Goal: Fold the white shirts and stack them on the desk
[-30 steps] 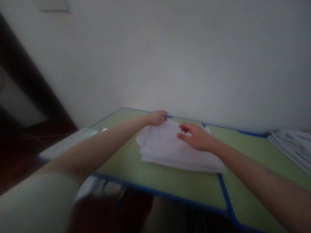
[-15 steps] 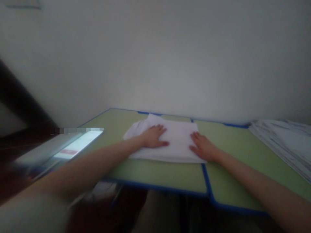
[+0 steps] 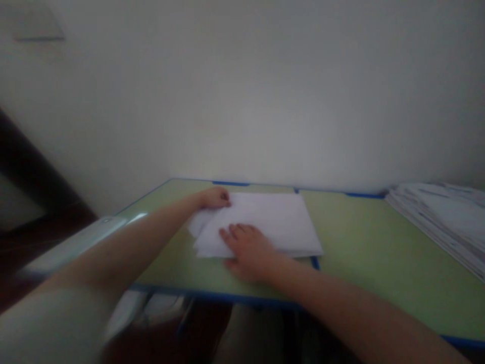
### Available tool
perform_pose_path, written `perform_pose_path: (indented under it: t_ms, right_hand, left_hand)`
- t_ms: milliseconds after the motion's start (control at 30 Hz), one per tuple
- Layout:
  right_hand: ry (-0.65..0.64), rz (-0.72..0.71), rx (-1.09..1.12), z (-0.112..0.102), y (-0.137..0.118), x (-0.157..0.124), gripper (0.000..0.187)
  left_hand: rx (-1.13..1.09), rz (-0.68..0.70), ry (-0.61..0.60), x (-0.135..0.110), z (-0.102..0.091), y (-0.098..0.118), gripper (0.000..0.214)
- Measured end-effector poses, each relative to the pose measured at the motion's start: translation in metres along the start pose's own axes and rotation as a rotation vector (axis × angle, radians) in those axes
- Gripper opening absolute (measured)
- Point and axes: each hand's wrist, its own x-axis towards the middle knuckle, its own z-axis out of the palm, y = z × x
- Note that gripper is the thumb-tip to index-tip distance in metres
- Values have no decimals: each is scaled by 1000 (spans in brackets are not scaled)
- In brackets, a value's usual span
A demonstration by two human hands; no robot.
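A white folded sheet [image 3: 271,217] lies on the green desk [image 3: 356,253]; the blur hides whether it is paper or cloth. Its layers show along the near edge, and a loose flap [image 3: 199,221] sticks out at the left. At the far left corner, my left hand [image 3: 215,197] has its fingers closed in a pinch on the sheet. My right hand [image 3: 250,253] rests palm down over the near left part, fingers spread and holding nothing. The thumb side of that hand reaches past the sheet's near edge.
A pile of papers [image 3: 447,217] covers the desk's right end. On the left, behind my left forearm, a pale flat surface [image 3: 76,242] carries a bright strip. The wall [image 3: 265,101] stands right behind the desk, which has a blue rim [image 3: 227,298].
My left hand went from lying flat on the sheet to pinching its far left corner. My right hand slid from the right edge to the near left. The crumpled left part now lies flatter.
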Motion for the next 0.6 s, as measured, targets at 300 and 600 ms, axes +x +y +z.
perform_pose_path:
  t_ms: [300, 600]
  right_hand:
    - [-153, -316, 40, -15, 78, -44, 37]
    - [-106, 50, 100, -48, 112, -200, 50]
  left_hand:
    - [-351, 138, -198, -90, -10, 22, 33]
    - [-352, 574, -178, -198, 16, 124, 53]
